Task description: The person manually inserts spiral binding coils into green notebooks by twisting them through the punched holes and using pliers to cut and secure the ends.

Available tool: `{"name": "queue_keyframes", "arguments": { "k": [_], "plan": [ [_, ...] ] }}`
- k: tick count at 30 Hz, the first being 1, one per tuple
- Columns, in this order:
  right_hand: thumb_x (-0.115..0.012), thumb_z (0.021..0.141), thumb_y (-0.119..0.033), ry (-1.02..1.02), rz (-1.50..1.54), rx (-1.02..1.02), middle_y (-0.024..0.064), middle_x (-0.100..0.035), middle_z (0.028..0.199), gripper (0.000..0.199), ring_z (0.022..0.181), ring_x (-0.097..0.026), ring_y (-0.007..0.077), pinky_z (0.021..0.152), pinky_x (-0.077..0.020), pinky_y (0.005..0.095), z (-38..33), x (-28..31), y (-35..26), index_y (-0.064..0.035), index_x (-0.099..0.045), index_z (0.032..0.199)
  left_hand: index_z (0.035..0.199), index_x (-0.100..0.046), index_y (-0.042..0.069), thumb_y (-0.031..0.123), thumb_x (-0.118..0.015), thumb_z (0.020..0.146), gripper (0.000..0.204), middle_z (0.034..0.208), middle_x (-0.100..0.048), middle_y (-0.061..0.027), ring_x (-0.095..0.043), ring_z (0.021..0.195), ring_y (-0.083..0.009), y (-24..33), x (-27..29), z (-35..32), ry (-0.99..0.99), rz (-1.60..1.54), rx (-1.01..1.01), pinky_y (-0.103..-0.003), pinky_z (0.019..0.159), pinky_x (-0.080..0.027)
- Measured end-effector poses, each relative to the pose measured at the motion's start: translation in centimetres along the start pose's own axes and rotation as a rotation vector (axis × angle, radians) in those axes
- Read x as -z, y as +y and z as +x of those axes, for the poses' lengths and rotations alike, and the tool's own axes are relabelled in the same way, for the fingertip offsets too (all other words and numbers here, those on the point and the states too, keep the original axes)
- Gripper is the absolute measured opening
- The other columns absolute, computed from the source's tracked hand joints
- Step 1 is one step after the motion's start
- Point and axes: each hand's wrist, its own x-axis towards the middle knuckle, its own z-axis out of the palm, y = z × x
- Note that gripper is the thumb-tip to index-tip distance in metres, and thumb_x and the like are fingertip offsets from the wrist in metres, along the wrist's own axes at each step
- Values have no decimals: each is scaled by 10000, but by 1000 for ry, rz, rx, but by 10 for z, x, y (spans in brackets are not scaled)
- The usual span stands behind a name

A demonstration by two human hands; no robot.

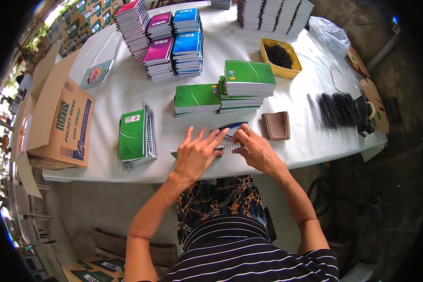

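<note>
Near the table's front edge, my left hand (pixel 196 154) lies with fingers spread over a small green notebook (pixel 174 153), mostly hidden beneath it. My right hand (pixel 258 149) is closed, thumb and fingers pinching the end of a dark spiral binding wire (pixel 231 145). The wire stretches between my two hands, by the notebook's edge. Just beyond my fingertips lies a blue-handled tool (pixel 234 125), perhaps pliers. A brown grooved block (pixel 276 126) sits right of it. Left of my left hand stands a stack of spiral-bound green notebooks (pixel 132 134).
Green unbound booklets (pixel 249 75) are stacked ahead, beside a yellow tray (pixel 293 71) of small black pieces. Black spiral wires (pixel 336 110) lie at the right. Pink and blue notebooks (pixel 187 42) stand at the back. An opened cardboard box (pixel 73 127) is at the left.
</note>
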Motion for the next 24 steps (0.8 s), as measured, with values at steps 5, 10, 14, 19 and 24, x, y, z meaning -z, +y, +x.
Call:
{"name": "queue_keyframes", "arguments": {
  "k": [5, 10, 14, 19, 24],
  "plan": [
    [-653, 875, -98, -81, -108, -13, 90, -572, 1029, 295, 911, -601, 304, 720, -496, 420, -2, 4, -8, -58, -532, 1141, 1385, -527, 314, 320, -689, 854, 555, 1267, -649, -8, -672, 1029, -284, 2, 6, 4, -111, -124, 55, -407, 847, -556],
    [-663, 867, -110, -58, -225, 105, 98, -559, 1022, 276, 902, -605, 300, 694, -502, 431, -4, -2, 4, -52, -533, 1104, 1331, -578, 312, 315, -709, 842, 507, 1195, -684, 11, -706, 892, -251, 1, 9, 5, -172, -168, 105, -381, 735, -585],
    [-670, 864, -124, -93, -155, -49, 111, -544, 1022, 269, 892, -609, 301, 718, -497, 432, -2, 5, -15, -56, -530, 1083, 1316, -591, 310, 318, -713, 838, 494, 1191, -685, 4, -706, 875, -265, 2, 13, 6, -217, -164, 126, -390, 743, -582],
    [-673, 870, -141, -5, -226, 122, 115, -541, 1032, 279, 889, -605, 320, 732, -486, 440, -4, -2, -4, -54, -528, 1092, 1313, -593, 301, 317, -722, 829, 501, 1174, -689, -21, -702, 839, -284, -1, 11, 7, -234, -160, 136, -406, 746, -577],
    [-700, 846, -151, -143, -149, -31, 120, -557, 1116, 262, 964, -602, 335, 779, -491, 425, -2, 0, -7, -63, -575, 1059, 1308, -595, 302, 335, -711, 836, 488, 1167, -691, -14, -701, 831, -289, -1, 13, 9, -246, -185, 113, -415, 740, -576]
  ]
}}
